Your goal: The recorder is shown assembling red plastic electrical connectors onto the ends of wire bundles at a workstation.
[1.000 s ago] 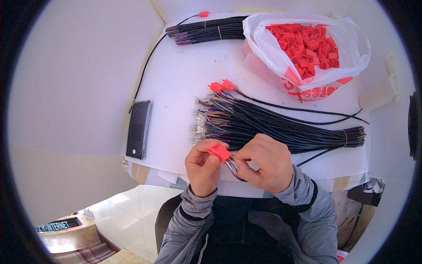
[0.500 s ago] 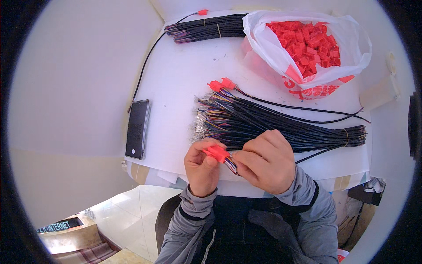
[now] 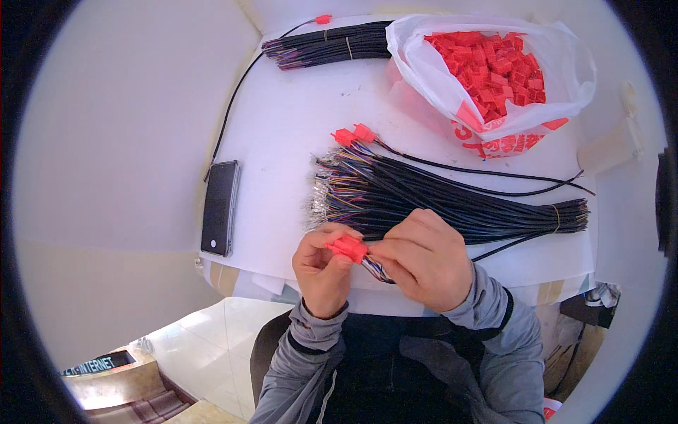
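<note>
My left hand (image 3: pixel 322 272) pinches a red plastic connector housing (image 3: pixel 347 247) between thumb and fingers at the table's near side. Several thin coloured wires (image 3: pixel 376 269) hang from the housing's right end and curve down. My right hand (image 3: pixel 424 260) is closed right beside that end, its thumb and forefinger pinching a thin wire at the housing's back. Whether the wire's tip is inside the housing cannot be seen. Just beyond both hands lies a large bundle of black cables (image 3: pixel 452 191), its stripped coloured ends and silvery terminals pointing left.
Two red connectors (image 3: pixel 353 134) on black cables lie along the bundle's far side. A white plastic bag (image 3: pixel 417 106) full of red housings (image 3: pixel 494 71) stands at the back right. Another cable bundle (image 3: pixel 332 46) lies at the back. A phone (image 3: pixel 220 208) rests at the table's left edge.
My right hand has shifted slightly left, closer to the connector housing's wire end. My left hand keeps its pinch on the housing, almost in the same place.
</note>
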{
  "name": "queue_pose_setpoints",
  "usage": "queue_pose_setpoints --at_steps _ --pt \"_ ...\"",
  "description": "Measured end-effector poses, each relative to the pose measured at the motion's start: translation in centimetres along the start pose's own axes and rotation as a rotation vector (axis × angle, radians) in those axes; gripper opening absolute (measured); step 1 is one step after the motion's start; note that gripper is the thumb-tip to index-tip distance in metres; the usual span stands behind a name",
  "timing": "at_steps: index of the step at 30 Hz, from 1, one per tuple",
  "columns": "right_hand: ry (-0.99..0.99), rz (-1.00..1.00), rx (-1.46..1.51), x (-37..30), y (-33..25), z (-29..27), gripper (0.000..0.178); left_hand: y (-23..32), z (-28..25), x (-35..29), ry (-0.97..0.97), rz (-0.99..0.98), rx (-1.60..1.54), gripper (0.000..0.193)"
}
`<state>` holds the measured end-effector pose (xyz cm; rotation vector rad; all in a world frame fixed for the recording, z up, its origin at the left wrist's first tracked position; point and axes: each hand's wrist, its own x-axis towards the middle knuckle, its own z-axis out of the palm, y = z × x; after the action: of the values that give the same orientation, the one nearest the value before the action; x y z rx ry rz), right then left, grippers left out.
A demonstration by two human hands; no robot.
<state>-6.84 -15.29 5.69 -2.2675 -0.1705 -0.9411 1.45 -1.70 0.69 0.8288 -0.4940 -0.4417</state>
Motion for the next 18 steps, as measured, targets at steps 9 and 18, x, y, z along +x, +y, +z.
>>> queue_pose_setpoints --at_steps 9,18 --pt "0.012 0.107 0.11 0.51 -0.33 -0.82 0.02 0.02 -0.23 -0.06 0.002 -0.004 -0.032 0.029" --pt "-0.039 0.154 0.17 0.42 -0.35 -0.46 0.018 0.09 -0.16 -0.06 -0.012 0.012 -0.017 0.03"
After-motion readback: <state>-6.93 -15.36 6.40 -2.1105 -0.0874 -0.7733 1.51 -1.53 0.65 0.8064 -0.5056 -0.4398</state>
